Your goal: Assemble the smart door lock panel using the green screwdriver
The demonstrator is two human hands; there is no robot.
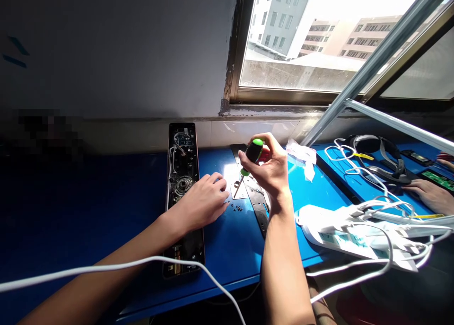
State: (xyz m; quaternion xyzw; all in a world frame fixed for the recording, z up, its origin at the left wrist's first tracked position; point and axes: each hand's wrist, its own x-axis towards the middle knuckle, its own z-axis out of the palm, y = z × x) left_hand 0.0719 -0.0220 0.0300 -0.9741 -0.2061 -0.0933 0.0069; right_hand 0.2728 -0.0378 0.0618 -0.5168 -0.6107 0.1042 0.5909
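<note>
My right hand [271, 166] is closed round a green-and-black screwdriver [253, 152]. The shaft slants down and its tip meets a small light metal plate [241, 191] on the blue table. My left hand [209, 197] hovers or rests just left of that plate, fingers loosely bent and a little apart, with nothing seen in them. Beneath that hand and wrist lies a long black opened device housing [183, 162] with a circuit board, wires and a round part inside. Several tiny dark screws [238, 208] are scattered below the plate. A long dark perforated strip [257, 202] runs under my right wrist.
A white power strip [333, 237] with many plugs and cables stands to the right. A white cable [142, 260] crosses in front of my left forearm. Headphones [381, 154], a clear plastic bag [301, 152] and another person's hand [431, 195] are further right. A metal bar [369, 60] slants before the window.
</note>
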